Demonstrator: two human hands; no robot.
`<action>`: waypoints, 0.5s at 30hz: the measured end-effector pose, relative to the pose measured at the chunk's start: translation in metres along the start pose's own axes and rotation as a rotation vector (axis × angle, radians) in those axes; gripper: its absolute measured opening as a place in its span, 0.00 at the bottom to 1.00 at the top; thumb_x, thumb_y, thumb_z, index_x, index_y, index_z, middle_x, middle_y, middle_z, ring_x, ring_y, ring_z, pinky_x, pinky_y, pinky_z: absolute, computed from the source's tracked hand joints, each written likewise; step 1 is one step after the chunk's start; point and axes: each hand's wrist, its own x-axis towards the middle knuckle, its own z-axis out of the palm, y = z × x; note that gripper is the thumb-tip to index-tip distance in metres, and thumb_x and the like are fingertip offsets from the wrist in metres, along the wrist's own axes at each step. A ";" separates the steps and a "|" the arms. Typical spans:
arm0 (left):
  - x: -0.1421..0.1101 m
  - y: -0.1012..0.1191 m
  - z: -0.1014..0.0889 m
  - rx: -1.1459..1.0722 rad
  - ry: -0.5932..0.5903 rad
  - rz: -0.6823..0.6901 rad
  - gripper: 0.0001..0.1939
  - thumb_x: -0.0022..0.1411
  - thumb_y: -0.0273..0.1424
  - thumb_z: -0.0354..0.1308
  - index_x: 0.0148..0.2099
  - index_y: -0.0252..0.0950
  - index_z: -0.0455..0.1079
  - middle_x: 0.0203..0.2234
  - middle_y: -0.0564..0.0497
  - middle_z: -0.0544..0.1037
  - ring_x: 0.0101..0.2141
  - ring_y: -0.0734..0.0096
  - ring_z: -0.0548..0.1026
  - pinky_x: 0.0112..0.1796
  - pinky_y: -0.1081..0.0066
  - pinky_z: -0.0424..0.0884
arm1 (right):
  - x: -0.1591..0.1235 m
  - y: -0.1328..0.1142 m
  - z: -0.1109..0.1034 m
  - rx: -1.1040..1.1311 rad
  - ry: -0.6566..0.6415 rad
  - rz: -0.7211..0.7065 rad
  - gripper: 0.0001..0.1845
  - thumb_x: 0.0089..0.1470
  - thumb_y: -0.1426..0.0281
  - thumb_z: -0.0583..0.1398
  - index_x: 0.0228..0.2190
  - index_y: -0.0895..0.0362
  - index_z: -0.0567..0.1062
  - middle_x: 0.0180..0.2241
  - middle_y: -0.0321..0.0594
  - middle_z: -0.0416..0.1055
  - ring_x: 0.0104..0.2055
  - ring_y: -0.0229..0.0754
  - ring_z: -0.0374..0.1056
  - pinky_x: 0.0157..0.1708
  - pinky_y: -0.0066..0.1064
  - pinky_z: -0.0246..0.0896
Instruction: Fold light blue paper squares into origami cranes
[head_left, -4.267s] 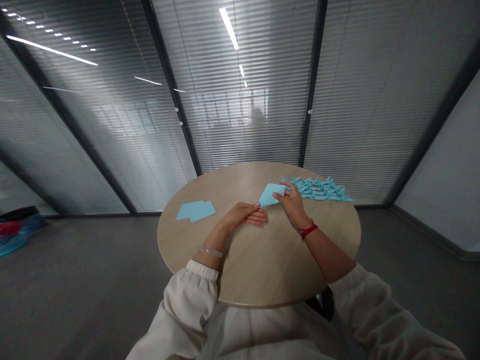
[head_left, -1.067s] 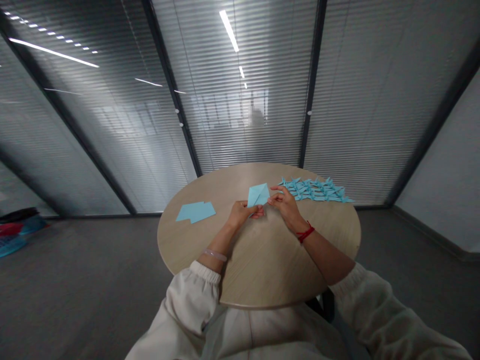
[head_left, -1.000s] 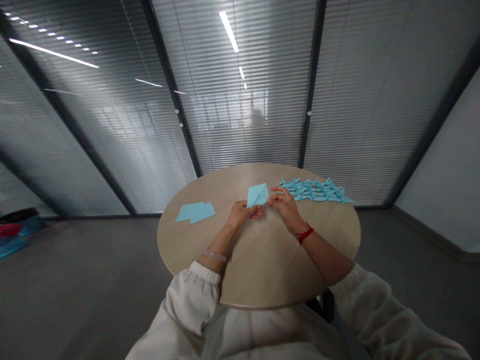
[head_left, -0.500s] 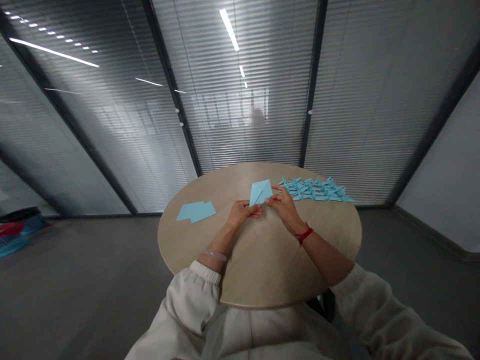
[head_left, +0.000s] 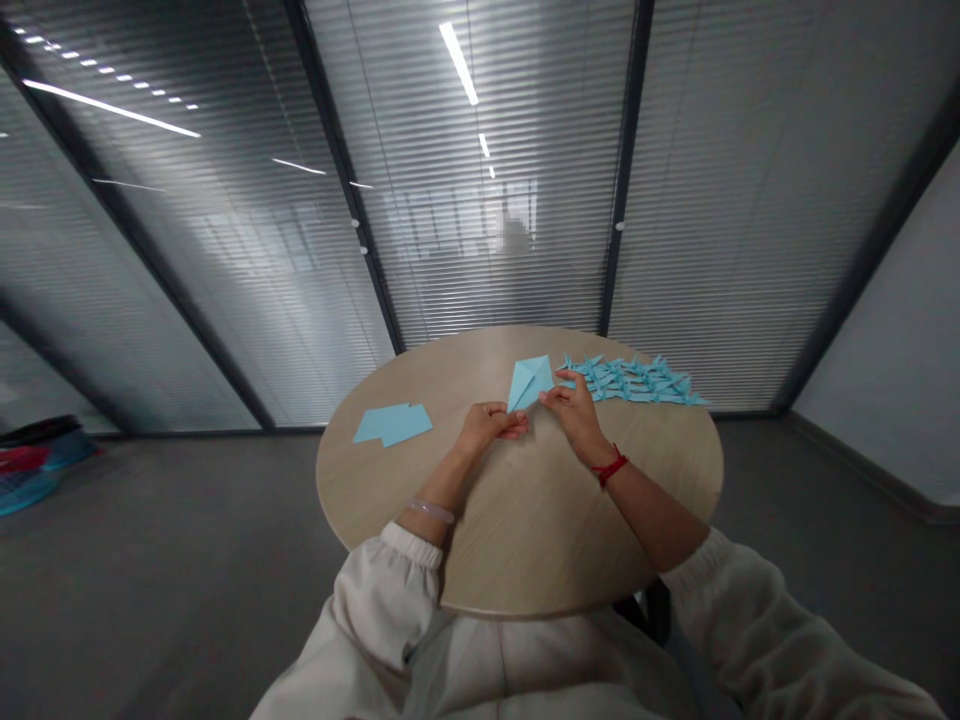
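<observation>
A light-blue sheet of origami paper (head_left: pixel 529 380), folded with a diagonal crease line across it, is held up over the table between both hands. My left hand (head_left: pixel 487 424) is closed on its lower left corner, thumb on top and fingers beneath. My right hand (head_left: pixel 574 405) pinches its lower right edge between thumb and fingers, with the index finger raised beside the paper. Several folded blue paper cranes (head_left: pixel 637 380) lie in rows just beyond the right hand. Flat blue paper sheets (head_left: pixel 391 423) overlap one another to the left of my left hand.
The round wooden table (head_left: pixel 525 540) reaches close to my body. Behind it stands a glass partition with blinds (head_left: pixel 495 280). On the floor at far left are dark, red and blue bins or bags (head_left: pixel 45 460), partly cut off.
The folded paper has shifted slightly to the right and tilted, and its fold lines show differently. My right hand has moved a little right and its index finger has bent.
</observation>
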 end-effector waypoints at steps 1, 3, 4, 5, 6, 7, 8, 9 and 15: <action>0.000 0.000 0.000 -0.004 0.009 -0.002 0.21 0.41 0.41 0.73 0.30 0.29 0.75 0.28 0.44 0.81 0.30 0.68 0.79 0.37 0.69 0.75 | -0.001 0.000 0.001 0.017 -0.013 0.002 0.31 0.44 0.62 0.65 0.48 0.53 0.60 0.26 0.29 0.71 0.30 0.40 0.68 0.37 0.33 0.60; 0.001 0.000 -0.001 -0.007 0.017 0.000 0.21 0.41 0.42 0.72 0.31 0.28 0.76 0.28 0.43 0.81 0.30 0.68 0.79 0.36 0.69 0.75 | -0.003 -0.001 0.003 0.044 -0.049 0.011 0.34 0.44 0.61 0.66 0.50 0.53 0.59 0.26 0.29 0.71 0.31 0.40 0.68 0.38 0.33 0.60; 0.002 0.000 -0.001 -0.007 0.014 0.000 0.22 0.41 0.42 0.72 0.31 0.28 0.76 0.29 0.43 0.81 0.30 0.67 0.79 0.36 0.69 0.75 | -0.004 -0.001 0.004 0.047 -0.067 0.015 0.36 0.43 0.61 0.66 0.51 0.54 0.58 0.26 0.29 0.71 0.30 0.40 0.68 0.38 0.33 0.60; 0.002 -0.001 -0.001 -0.006 0.006 -0.001 0.22 0.41 0.42 0.72 0.31 0.28 0.76 0.29 0.43 0.81 0.30 0.67 0.79 0.36 0.69 0.75 | -0.004 -0.001 0.005 0.043 -0.082 0.021 0.37 0.43 0.61 0.67 0.52 0.54 0.58 0.26 0.29 0.71 0.30 0.40 0.68 0.38 0.33 0.60; 0.002 -0.001 -0.001 -0.005 -0.002 -0.001 0.22 0.41 0.42 0.72 0.32 0.29 0.76 0.29 0.43 0.81 0.30 0.67 0.79 0.37 0.69 0.75 | -0.004 0.000 0.005 0.032 -0.091 0.027 0.38 0.42 0.61 0.67 0.52 0.54 0.58 0.25 0.29 0.71 0.29 0.40 0.68 0.37 0.33 0.60; 0.001 -0.001 -0.001 -0.005 -0.012 -0.001 0.22 0.41 0.43 0.72 0.32 0.29 0.76 0.30 0.43 0.81 0.31 0.67 0.79 0.37 0.69 0.75 | -0.004 0.000 0.005 0.018 -0.093 0.033 0.39 0.41 0.62 0.67 0.52 0.55 0.58 0.25 0.28 0.71 0.29 0.40 0.68 0.36 0.33 0.60; 0.001 -0.002 -0.001 -0.002 -0.021 0.001 0.22 0.42 0.43 0.72 0.32 0.29 0.76 0.30 0.43 0.81 0.31 0.67 0.79 0.37 0.69 0.75 | -0.003 0.001 0.005 0.004 -0.084 0.036 0.39 0.40 0.62 0.68 0.51 0.55 0.59 0.24 0.28 0.71 0.28 0.40 0.68 0.36 0.33 0.60; 0.001 -0.002 -0.001 0.002 -0.029 0.002 0.22 0.42 0.42 0.72 0.32 0.29 0.76 0.30 0.43 0.81 0.31 0.67 0.79 0.38 0.68 0.75 | -0.002 0.002 0.004 -0.012 -0.067 0.036 0.38 0.40 0.62 0.67 0.51 0.55 0.59 0.23 0.28 0.71 0.28 0.40 0.68 0.35 0.33 0.60; -0.001 0.000 0.000 0.006 -0.040 -0.013 0.22 0.47 0.44 0.70 0.36 0.29 0.76 0.33 0.41 0.81 0.31 0.66 0.79 0.36 0.68 0.75 | 0.004 0.004 -0.001 -0.084 0.034 0.043 0.36 0.40 0.61 0.67 0.50 0.56 0.61 0.24 0.29 0.70 0.28 0.41 0.67 0.32 0.32 0.59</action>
